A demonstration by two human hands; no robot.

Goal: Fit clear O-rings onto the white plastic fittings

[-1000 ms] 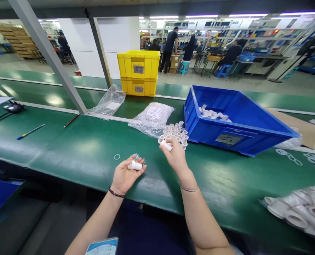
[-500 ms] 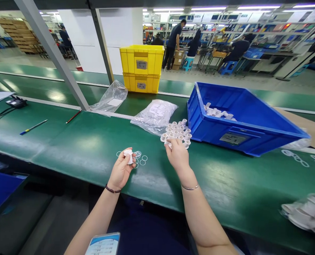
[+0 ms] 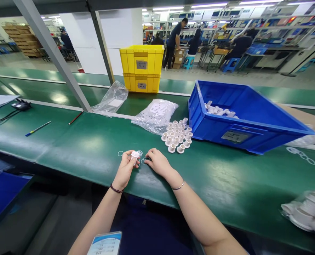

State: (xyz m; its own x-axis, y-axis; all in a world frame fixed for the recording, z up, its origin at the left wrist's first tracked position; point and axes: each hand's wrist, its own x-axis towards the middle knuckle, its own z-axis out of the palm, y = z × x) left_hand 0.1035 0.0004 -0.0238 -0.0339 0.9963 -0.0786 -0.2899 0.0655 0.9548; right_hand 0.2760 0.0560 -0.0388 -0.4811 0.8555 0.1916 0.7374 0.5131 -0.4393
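My left hand [image 3: 124,171] is closed around a white flanged plastic tube fitting [image 3: 135,154], its wide round end facing up, just above the green bench. My right hand [image 3: 159,163] is lowered beside it, palm down, with bent fingertips on a thin white ring [image 3: 143,161] at the bench top. More thin rings [image 3: 139,153] lie partly hidden behind the fitting and my left fingers. One ring [image 3: 120,153] lies apart to the left. Beyond my right hand, several similar fittings [image 3: 176,134] stand upright in a close group.
A blue bin [image 3: 242,136] with white fittings inside stands at the right. Behind the group lies a clear bag [image 3: 157,111] of white parts. Yellow crates [image 3: 141,67] are stacked farther back. A bagged pile [image 3: 306,212] of white parts sits near right; a brush [image 3: 38,128] lies left.
My right hand has left the group of fittings and come down-left to the rings beside my left hand. My left hand has shifted slightly right with its fitting.
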